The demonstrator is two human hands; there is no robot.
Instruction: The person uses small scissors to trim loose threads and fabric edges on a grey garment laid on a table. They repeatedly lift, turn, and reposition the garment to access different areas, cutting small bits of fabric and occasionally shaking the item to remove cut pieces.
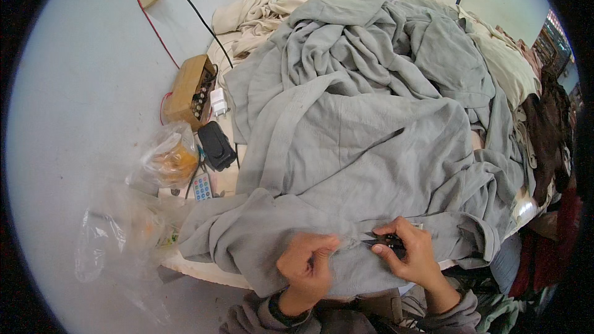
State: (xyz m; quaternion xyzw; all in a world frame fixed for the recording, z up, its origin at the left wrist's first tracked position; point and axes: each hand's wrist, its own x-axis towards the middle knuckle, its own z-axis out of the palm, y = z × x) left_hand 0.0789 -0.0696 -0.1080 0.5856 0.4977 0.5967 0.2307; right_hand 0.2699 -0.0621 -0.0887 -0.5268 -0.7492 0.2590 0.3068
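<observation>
A large grey cloth garment (371,148) lies spread and rumpled in front of me, with a dark slit or line running diagonally across it. Over its near part, my left hand (308,260) is curled with thumb and forefinger together. Whether a fine thread is pinched there cannot be made out. My right hand (413,250) holds small black thread snips (393,244) between thumb and fingers. Their blades point left, towards my left hand, just over the cloth. A small pale label (417,226) shows on the garment beside the right hand.
At the left edge of the table stand a brown box (188,90), a white plug adapter (218,102), a black case (216,145), a small remote control (203,187) and clear plastic bags (169,155). Cream cloth (297,2) is heaped behind; dark cloth (545,139) hangs at right.
</observation>
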